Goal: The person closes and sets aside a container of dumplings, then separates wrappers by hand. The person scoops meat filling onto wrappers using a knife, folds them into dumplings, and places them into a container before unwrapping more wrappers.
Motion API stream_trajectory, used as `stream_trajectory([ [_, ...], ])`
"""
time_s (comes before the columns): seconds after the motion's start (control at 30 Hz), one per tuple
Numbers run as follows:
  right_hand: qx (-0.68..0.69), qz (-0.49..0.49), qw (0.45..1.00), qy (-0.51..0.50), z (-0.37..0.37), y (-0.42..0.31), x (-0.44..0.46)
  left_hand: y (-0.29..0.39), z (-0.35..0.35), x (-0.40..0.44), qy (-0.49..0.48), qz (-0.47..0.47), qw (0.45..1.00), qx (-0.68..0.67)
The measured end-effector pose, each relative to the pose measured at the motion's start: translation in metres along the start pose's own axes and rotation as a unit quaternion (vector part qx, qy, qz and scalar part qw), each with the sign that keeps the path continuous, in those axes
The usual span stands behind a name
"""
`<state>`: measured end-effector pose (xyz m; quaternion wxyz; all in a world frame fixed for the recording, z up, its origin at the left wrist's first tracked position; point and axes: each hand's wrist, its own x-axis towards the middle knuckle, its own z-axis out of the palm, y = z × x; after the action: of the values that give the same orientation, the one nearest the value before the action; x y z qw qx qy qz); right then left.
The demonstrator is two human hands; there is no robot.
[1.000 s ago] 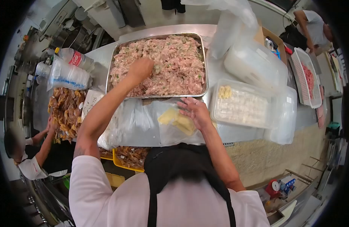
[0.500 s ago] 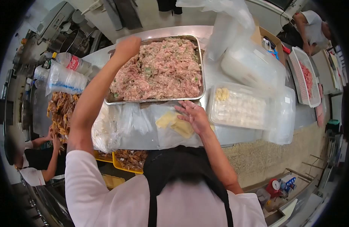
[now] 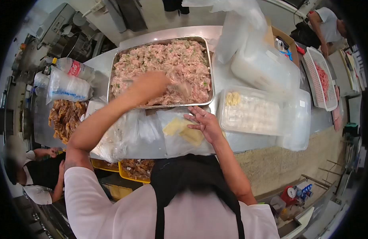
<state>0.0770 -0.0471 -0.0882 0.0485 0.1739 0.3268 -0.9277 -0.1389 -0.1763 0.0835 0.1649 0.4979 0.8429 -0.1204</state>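
Note:
A metal tray [image 3: 211, 75] is filled with pinkish minced meat [image 3: 172, 53] flecked with green. My left hand [image 3: 152, 85] is over the front part of the meat, its fingers curled round something thin and blurred that I cannot make out. Near the tray's front edge, my right hand [image 3: 207, 125] has its fingers spread and nothing visible in them. Beside it, pale yellow wrappers [image 3: 183, 130] lie on a clear plastic sheet. To the right, a clear container [image 3: 251, 127] holds rows of pale pieces, with small yellowish ones in a corner.
Plastic bags [image 3: 116, 135], a bag of cups [image 3: 68, 85], a cola bottle [image 3: 76, 68] and brown meat [image 3: 66, 119] are at left. Clear lidded boxes [image 3: 265, 65] and a white basket [image 3: 320, 79] stand at right. One co-worker [image 3: 42, 171] is at lower left, another [image 3: 329, 26] at upper right.
My left hand went to the tray's back left corner, then came forward and right over the meat. My right hand has hardly moved. The co-worker at lower left has drawn back from the brown meat.

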Motion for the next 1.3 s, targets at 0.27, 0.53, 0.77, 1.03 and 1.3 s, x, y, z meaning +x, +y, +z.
stream_trajectory([
  [0.27,0.055,-0.02,0.998,0.003,0.005,0.004,-0.003,-0.087,0.021,0.149,0.273,0.02,0.956,0.103],
  [0.53,0.037,-0.025,0.999,-0.001,0.002,0.006,0.004,-0.005,0.065,0.068,0.097,0.158,0.98,0.071],
  [0.77,0.052,-0.037,0.998,-0.021,-0.009,0.011,-0.008,-0.017,-0.021,0.027,-0.056,0.037,0.995,0.075],
  [1.03,0.059,-0.046,0.996,-0.041,-0.006,0.009,-0.009,-0.071,0.01,0.179,0.185,0.037,0.978,0.088],
  [1.3,0.035,-0.03,0.999,-0.009,-0.008,0.01,-0.015,0.024,0.061,0.051,0.118,0.15,0.981,0.031],
])
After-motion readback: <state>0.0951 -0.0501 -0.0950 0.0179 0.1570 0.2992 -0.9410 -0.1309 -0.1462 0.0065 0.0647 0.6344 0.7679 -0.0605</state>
